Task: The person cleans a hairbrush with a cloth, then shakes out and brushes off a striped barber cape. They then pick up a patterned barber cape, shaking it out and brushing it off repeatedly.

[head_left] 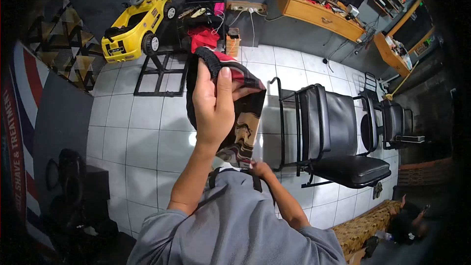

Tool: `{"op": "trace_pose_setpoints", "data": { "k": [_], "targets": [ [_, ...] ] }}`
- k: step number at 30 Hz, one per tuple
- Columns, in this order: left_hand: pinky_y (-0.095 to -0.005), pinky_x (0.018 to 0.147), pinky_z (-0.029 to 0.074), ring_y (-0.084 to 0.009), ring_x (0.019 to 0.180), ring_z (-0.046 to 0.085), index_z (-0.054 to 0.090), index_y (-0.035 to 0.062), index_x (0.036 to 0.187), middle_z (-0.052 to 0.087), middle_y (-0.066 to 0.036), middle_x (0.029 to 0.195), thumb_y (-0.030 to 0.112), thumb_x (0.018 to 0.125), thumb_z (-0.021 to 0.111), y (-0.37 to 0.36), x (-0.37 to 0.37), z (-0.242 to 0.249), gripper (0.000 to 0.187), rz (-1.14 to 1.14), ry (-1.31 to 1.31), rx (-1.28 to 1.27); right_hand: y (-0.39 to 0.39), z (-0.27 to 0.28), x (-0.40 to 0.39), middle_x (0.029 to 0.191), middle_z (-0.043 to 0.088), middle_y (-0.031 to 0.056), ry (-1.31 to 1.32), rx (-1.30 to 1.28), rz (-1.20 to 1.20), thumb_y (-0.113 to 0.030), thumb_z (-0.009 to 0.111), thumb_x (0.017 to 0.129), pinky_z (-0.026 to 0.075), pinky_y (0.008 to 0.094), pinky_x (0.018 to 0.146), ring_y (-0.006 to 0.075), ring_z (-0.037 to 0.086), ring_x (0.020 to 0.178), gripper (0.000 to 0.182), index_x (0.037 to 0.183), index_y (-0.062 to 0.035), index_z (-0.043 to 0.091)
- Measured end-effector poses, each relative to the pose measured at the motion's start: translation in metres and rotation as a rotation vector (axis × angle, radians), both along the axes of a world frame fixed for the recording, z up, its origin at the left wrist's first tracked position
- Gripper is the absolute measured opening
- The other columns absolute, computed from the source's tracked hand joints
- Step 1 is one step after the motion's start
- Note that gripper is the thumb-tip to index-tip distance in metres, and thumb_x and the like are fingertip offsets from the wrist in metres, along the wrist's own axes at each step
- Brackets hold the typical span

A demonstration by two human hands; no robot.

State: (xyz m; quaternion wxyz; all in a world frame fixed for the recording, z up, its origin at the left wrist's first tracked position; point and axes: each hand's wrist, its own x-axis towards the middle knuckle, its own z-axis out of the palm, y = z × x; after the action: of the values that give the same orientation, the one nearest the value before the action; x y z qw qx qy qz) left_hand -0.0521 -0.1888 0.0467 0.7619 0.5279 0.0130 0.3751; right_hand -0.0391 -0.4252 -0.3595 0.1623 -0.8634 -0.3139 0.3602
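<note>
A patterned cloth in black, tan and red hangs in front of my body. My left hand is raised at the middle of the view, its thumb and fingers closed on the cloth's upper end, where a black ribbed band shows. Lower down, close to my waist, my right hand pinches the cloth's bottom edge; its fingertips are partly hidden. Between both hands the cloth is stretched lengthwise, with folds along it.
Black padded chairs stand on the right over white tiles. Ahead are a black metal frame, a yellow toy car, a cluttered cart and a wooden wall shelf. Another person is at lower right by a patterned seat.
</note>
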Motion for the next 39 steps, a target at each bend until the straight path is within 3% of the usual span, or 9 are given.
{"op": "trace_pose_setpoints", "data": {
  "k": [5,8,14,17,23,29,32,36,39],
  "targets": [
    [-0.0205,0.067,0.048,-0.0059,0.076,0.055,0.048,-0.0016,0.111,0.058,-0.002,0.089,0.011,0.094,0.049,0.0,-0.006,-0.017,0.021,0.113,0.095,0.067,0.04,0.118,0.023,0.088,0.063,0.0196,0.239,0.391,-0.691,-0.053,0.049,0.087,0.046,0.0368,0.079,0.0293,0.061,0.085,0.058,0.101,0.0025,0.058],
    [-0.02,0.067,0.047,-0.0048,0.074,0.053,0.052,-0.0003,0.105,0.058,0.0,0.087,0.012,0.093,0.053,-0.001,-0.007,-0.023,0.017,0.216,0.129,0.096,0.073,0.166,0.016,0.091,0.062,0.0073,0.126,1.074,-0.513,-0.023,0.065,0.084,0.046,0.0288,0.074,0.0129,0.056,0.082,0.036,0.11,-0.0005,0.055],
    [-0.0185,0.068,0.044,-0.0041,0.076,0.053,0.053,-0.0049,0.106,0.059,-0.001,0.088,0.011,0.09,0.057,0.018,-0.024,-0.024,0.022,0.285,0.213,0.178,0.089,0.167,0.018,0.085,0.061,0.0034,0.104,0.898,-0.489,-0.01,0.061,0.084,0.044,0.0266,0.071,0.0115,0.053,0.077,0.025,0.107,-0.0007,0.057],
    [-0.0207,0.065,0.046,-0.006,0.072,0.056,0.054,-0.0047,0.1,0.062,-0.003,0.081,0.008,0.087,0.06,0.042,-0.03,-0.031,0.018,0.566,0.32,0.394,0.074,0.139,0.031,0.078,0.06,0.0057,-0.034,0.934,-0.549,-0.009,0.056,0.086,0.044,0.0277,0.067,0.013,0.052,0.072,0.019,0.102,0.0009,0.057],
    [-0.0239,0.065,0.047,-0.0116,0.067,0.057,0.053,-0.0041,0.1,0.063,-0.007,0.077,0.003,0.083,0.062,0.081,-0.038,-0.071,0.02,0.848,0.215,0.408,0.052,0.202,0.047,0.077,0.054,-0.0017,0.101,1.129,-0.771,-0.01,0.055,0.09,0.038,0.0207,0.056,0.0042,0.045,0.065,0.014,0.098,0.0015,0.054],
    [-0.0244,0.06,0.045,-0.01,0.065,0.058,0.062,0.0004,0.103,0.065,-0.009,0.074,0.006,0.078,0.066,0.091,-0.046,-0.069,0.026,0.703,0.636,0.629,0.037,0.234,0.068,0.07,0.048,-0.0048,-0.096,1.153,-0.784,-0.01,0.054,0.091,0.03,0.0199,0.047,0.0021,0.039,0.056,0.013,0.098,0.0004,0.055],
    [-0.025,0.074,0.048,-0.0112,0.08,0.061,0.063,-0.0014,0.1,0.065,-0.009,0.084,0.005,0.081,0.063,0.084,-0.057,-0.068,0.021,0.412,0.715,0.584,0.03,0.243,0.083,0.071,0.05,-0.0045,-0.214,1.195,-0.793,-0.008,0.055,0.09,0.031,0.0195,0.049,0.0023,0.04,0.058,0.011,0.097,0.001,0.056],
    [-0.0263,0.06,0.047,-0.0144,0.066,0.062,0.061,0.0011,0.103,0.065,-0.01,0.076,0.001,0.078,0.059,0.105,-0.071,-0.094,0.025,0.23,0.855,0.787,0.017,0.241,0.094,0.074,0.052,-0.0031,-0.204,1.172,-0.884,-0.006,0.056,0.089,0.034,0.02,0.05,0.003,0.042,0.06,0.01,0.096,0.0008,0.056],
    [-0.0311,0.059,0.046,-0.0216,0.065,0.061,0.057,0.0022,0.101,0.063,-0.012,0.074,-0.002,0.08,0.052,0.099,-0.068,-0.106,0.022,0.473,0.752,1.078,0.012,0.243,0.098,0.077,0.053,-0.0024,-0.205,1.156,-0.848,-0.006,0.056,0.088,0.035,0.0194,0.053,0.0034,0.044,0.062,0.01,0.096,0.0005,0.055]
  ]
}}
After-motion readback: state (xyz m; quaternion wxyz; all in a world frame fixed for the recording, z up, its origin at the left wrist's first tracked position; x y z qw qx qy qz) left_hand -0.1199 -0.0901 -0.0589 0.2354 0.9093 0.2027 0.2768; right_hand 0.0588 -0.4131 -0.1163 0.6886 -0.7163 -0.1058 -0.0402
